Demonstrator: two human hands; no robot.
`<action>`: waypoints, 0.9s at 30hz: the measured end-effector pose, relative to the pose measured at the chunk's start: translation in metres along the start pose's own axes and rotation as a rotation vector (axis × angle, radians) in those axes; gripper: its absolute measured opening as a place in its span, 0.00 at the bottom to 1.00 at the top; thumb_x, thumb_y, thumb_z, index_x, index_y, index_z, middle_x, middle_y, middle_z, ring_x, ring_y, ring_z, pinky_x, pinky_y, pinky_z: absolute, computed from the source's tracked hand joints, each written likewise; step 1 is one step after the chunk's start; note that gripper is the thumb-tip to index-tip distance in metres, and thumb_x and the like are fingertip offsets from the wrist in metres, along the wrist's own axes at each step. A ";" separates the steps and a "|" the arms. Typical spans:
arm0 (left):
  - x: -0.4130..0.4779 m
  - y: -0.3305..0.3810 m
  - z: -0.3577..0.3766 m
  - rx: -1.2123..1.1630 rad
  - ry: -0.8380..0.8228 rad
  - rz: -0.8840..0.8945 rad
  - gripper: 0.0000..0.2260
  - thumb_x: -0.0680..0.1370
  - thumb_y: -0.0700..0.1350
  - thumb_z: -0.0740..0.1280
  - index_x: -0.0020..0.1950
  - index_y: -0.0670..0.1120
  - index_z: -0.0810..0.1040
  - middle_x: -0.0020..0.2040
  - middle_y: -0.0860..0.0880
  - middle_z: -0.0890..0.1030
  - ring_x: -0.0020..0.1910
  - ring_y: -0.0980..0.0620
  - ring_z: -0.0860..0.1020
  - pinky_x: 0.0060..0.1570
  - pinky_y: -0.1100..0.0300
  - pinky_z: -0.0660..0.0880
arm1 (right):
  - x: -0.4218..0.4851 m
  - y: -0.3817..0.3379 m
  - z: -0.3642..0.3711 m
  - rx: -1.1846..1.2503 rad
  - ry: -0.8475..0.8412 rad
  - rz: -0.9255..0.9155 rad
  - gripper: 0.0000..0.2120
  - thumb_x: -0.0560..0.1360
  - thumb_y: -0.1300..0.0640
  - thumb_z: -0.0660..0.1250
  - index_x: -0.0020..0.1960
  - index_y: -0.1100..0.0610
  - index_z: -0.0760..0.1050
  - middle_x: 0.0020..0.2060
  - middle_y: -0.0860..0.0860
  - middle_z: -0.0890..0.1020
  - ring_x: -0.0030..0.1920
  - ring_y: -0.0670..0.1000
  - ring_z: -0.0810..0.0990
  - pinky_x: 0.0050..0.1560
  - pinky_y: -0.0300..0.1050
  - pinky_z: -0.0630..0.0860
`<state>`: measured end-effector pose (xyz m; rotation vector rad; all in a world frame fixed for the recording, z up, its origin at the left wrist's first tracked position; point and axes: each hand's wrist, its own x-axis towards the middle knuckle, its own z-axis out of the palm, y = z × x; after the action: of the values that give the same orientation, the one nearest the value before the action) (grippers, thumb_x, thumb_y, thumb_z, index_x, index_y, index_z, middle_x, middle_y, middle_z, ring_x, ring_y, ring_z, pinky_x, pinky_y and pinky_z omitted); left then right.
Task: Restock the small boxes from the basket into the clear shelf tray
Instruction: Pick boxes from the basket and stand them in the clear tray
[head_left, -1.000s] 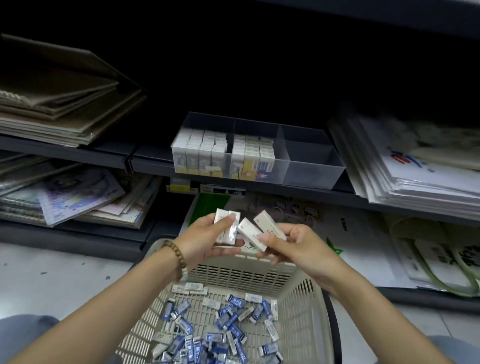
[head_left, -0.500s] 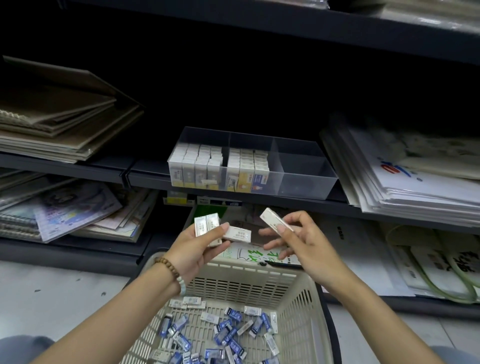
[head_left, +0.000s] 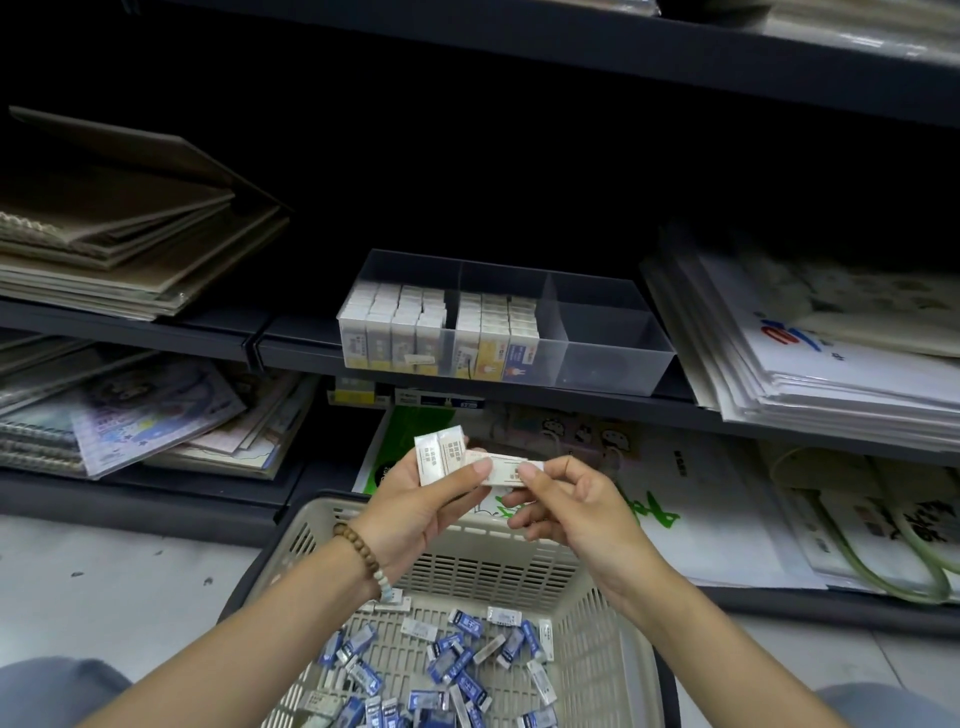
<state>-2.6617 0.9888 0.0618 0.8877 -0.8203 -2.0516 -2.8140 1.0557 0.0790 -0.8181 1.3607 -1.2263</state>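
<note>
Left hand (head_left: 415, 499) holds two white boxes (head_left: 439, 457) upright. Right hand (head_left: 566, 499) pinches third box (head_left: 501, 467), long side lying left-right. Open air up to clear tray (head_left: 613, 358) front edge; basket (head_left: 311, 525) rim just below hands.

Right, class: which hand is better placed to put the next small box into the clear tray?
Probably the right hand: its fingers pinch one white box and it sits nearer the empty right compartment of the clear tray. The left hand grips two upright boxes.

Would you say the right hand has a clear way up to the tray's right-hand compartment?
Probably yes: the right hand, pinching a box, is below the tray in open air, and that compartment looks empty and open-topped.
</note>
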 end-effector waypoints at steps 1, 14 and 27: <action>0.000 0.000 0.000 0.011 0.004 0.010 0.24 0.61 0.41 0.74 0.55 0.42 0.75 0.50 0.43 0.83 0.47 0.52 0.83 0.40 0.66 0.78 | 0.000 0.002 0.001 0.014 0.013 0.009 0.09 0.74 0.56 0.67 0.50 0.62 0.72 0.34 0.54 0.84 0.30 0.48 0.81 0.31 0.36 0.78; 0.008 0.002 -0.004 0.199 0.048 -0.131 0.09 0.79 0.41 0.61 0.56 0.39 0.75 0.53 0.39 0.81 0.47 0.46 0.83 0.38 0.61 0.81 | 0.006 -0.022 -0.024 -0.129 -0.145 -0.002 0.17 0.66 0.53 0.72 0.53 0.56 0.80 0.45 0.56 0.85 0.43 0.49 0.84 0.43 0.36 0.79; -0.002 -0.003 -0.002 0.703 -0.192 0.016 0.12 0.69 0.45 0.74 0.52 0.47 0.80 0.41 0.55 0.84 0.41 0.61 0.82 0.41 0.67 0.78 | -0.001 -0.014 -0.016 -0.276 -0.084 -0.041 0.12 0.70 0.65 0.72 0.53 0.61 0.77 0.48 0.61 0.83 0.40 0.50 0.84 0.39 0.35 0.78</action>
<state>-2.6601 0.9911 0.0594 1.0411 -1.7059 -1.8611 -2.8312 1.0566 0.0906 -1.0831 1.4693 -1.0356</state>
